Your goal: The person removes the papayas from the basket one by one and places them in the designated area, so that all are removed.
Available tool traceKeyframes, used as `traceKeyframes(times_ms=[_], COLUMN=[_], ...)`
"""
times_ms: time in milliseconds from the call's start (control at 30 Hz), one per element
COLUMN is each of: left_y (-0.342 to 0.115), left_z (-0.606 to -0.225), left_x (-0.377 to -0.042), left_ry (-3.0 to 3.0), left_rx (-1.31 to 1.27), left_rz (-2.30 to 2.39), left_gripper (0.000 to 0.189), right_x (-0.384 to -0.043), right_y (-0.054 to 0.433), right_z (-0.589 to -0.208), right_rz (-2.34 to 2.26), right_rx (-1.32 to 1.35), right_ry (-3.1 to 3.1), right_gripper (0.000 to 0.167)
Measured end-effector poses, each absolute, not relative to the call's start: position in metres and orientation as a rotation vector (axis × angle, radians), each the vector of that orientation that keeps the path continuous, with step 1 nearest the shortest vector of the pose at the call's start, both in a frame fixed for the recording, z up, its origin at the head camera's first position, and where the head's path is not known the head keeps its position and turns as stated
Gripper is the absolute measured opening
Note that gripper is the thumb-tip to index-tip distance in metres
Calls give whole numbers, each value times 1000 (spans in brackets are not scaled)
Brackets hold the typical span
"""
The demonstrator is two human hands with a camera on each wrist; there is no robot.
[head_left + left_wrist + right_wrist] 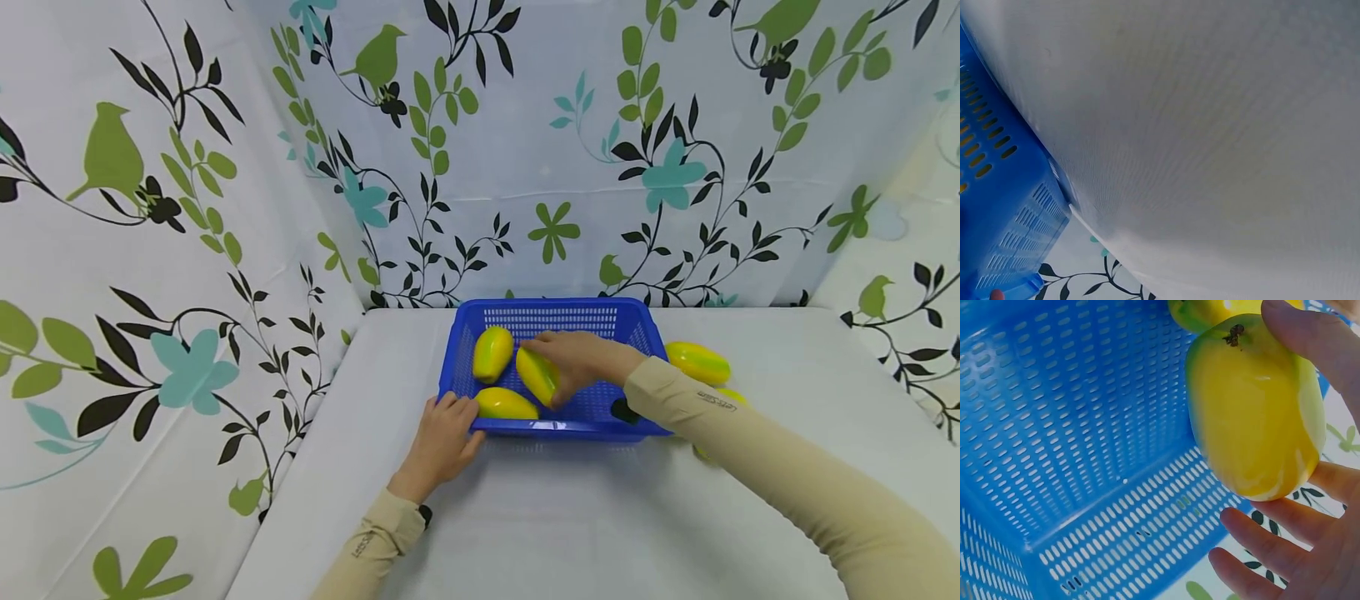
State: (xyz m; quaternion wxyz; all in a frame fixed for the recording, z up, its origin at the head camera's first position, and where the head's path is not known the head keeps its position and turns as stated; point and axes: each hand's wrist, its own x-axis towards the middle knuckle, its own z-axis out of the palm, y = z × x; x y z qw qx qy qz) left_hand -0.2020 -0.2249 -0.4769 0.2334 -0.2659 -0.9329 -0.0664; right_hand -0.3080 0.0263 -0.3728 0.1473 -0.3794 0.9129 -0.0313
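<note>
My right hand [577, 360] grips a yellow-green mango [536, 375] inside a blue plastic basket [570, 430]. In the right wrist view the thumb lies at the stem end of this mango [1254, 412], with fingers spread around its other end. Two more mangoes are in the basket: one upright mango [492, 355] at the left and one sideways mango [507, 404] along the near wall. My left hand [444, 437] holds the basket's near left corner, fingers over the rim and thumb outside. The left wrist view shows the slotted basket wall [1007, 206] and one fingertip.
Right of the basket, a mango [697, 362] lies on the white table [555, 517]; others, including a mango [731, 396], are partly hidden by my right sleeve. A patterned curtain [525, 192] stands behind the table and along both sides.
</note>
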Motion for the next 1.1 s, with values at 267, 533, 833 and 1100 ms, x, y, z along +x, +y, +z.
traceKeyframes(times_ms=[267, 533, 833, 1100], left_y=[-227, -226, -225, -224], left_z=[-477, -479, -478, -480], left_x=[-201, -200, -199, -204], left_ry=[-2575, -2559, -2578, -2547], left_rx=[-724, -724, -734, -742], left_rz=[-212, -200, -251, -255], left_gripper=[20, 21, 20, 20], right_x=[-293, -283, -273, -267], right_y=[52, 99, 164, 213], right_z=[-364, -355, -343, -343], right_rz=[-140, -244, -288, -313], right_rx=[-1150, -1091, -991, -863], right_ry=[2683, 2753, 2839, 2871], right_gripper=[102, 103, 103, 105])
